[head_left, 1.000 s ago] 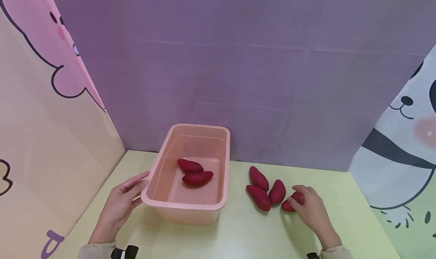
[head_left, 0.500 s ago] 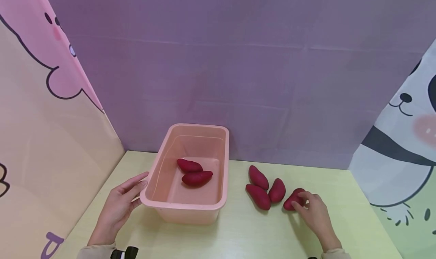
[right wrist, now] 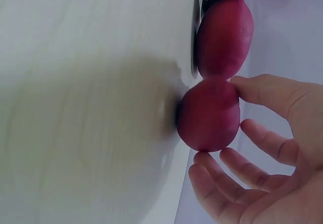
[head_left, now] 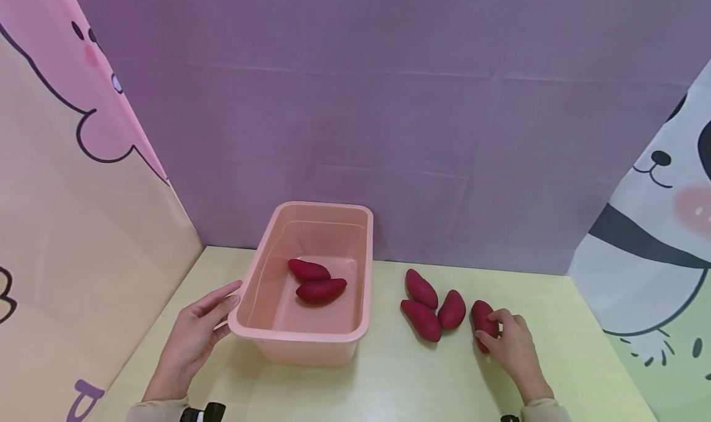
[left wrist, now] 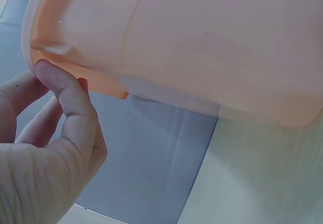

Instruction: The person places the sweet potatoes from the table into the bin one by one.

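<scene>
Two hands are at work here: the left hand [head_left: 191, 335] pinches the lip of a pink box [head_left: 300, 334] at the box's nine o'clock, thumb and fingers close together. The box looks like thin plastic, so I'd guess it is light and a bit bendy, and its lip is a good bit to grab. Inside lie two red sweet potatoes [head_left: 321, 291], touching, the nearer one at five o'clock from the other. On the table [head_left: 400, 379], between three and four o'clock from the box, sits a bunch of three loose sweet potatoes [head_left: 422, 321]. Just past them, the right hand [head_left: 513, 351] is at four o'clock from a single sweet potato [head_left: 482, 321] and pinches its fat middle, thumb and fingertips only as far apart as it is wide. It points nearly twelve to six; I can't tell if it touches the table. It looks smooth and firm, so I'd guess it's light and hard to hurt, but it could roll or slip, so hold the middle, not the thin ends.
</scene>
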The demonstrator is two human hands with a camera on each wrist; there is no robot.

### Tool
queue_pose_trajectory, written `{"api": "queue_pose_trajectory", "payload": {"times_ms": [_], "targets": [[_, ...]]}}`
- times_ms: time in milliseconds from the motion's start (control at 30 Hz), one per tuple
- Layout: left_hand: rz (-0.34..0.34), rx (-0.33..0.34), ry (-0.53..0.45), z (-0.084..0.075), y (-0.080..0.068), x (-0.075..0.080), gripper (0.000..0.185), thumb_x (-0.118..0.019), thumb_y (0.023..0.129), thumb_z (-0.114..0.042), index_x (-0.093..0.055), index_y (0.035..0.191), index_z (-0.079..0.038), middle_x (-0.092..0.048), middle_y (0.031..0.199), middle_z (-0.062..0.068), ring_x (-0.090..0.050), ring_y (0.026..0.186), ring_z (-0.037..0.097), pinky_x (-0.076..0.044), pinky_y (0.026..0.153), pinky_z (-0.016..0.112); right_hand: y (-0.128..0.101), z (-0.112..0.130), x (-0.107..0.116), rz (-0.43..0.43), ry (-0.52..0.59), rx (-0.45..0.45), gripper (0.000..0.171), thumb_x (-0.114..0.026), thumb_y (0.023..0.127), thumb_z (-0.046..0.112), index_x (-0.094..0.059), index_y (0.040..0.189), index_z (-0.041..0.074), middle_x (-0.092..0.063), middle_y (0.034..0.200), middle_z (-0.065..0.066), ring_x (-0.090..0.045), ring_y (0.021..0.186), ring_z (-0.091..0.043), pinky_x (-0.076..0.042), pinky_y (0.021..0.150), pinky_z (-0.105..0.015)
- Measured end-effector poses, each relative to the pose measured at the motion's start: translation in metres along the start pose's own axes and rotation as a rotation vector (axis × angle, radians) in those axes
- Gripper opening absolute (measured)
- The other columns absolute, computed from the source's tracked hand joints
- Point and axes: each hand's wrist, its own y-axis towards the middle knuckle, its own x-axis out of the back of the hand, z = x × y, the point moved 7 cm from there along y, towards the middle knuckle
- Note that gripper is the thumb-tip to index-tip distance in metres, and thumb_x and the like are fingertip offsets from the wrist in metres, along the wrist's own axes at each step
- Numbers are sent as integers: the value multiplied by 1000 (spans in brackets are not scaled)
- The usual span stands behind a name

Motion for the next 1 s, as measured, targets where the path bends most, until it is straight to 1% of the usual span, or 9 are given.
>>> {"api": "queue_pose_trajectory", "payload": {"times_ms": [200,433,567,667,733,900,1000], "targets": [[3,-1,3,-1,0,-1,32,-67,99,-15,-69,131,-15,-72,105,-4,-68,92,9,-57,73,24,-1,-4,1,-8,0,-5,41,-76,83,9,-58,115,-8,-58,107,-31,-56,93,-39,-48,77,-50],[3,-2,6,-2,-1,-2,31,-67,99,-15,-70,129,-16,-71,105,-4,-67,92,9,-57,73,24,-2,-8,-1,19,6,-17,48,-74,84,10,-55,123,-9,-61,108,-31,-58,96,-42,-48,79,-54],[-10,3,5,-2,-1,-1,30,-67,99,-15,-70,129,-15,-71,105,-3,-67,92,10,-57,73,24,-3,-13,-3,26,15,-27,50,-74,85,10,-54,126,-9,-62,110,-32,-58,100,-44,-48,82,-56],[-15,10,6,-1,-1,-1,31,-67,98,-16,-70,129,-15,-71,105,-3,-67,92,10,-57,73,24,-4,-14,-3,-3,23,-26,46,-74,85,10,-57,124,-9,-62,109,-32,-59,100,-44,-48,84,-55],[-10,12,7,-1,-1,-1,32,-68,98,-17,-69,130,-14,-71,106,-3,-67,93,9,-57,73,24,-4,-14,0,-37,22,-16,43,-73,85,9,-59,122,-9,-62,107,-32,-60,95,-41,-48,82,-53],[-6,10,10,-2,-1,-1,32,-68,98,-17,-69,130,-15,-71,106,-4,-67,93,9,-56,73,24,-5,-13,6,-124,17,-4,36,-73,85,8,-65,116,-9,-63,98,-26,-58,78,-30,-47,69,-42],[-6,7,11,-1,-1,-1,33,-68,98,-16,-69,131,-14,-71,106,-4,-67,93,9,-56,73,24,-5,-14,9,-166,25,-16,33,-73,85,8,-67,113,-9,-64,95,-25,-57,75,-28,-47,66,-40]]}}
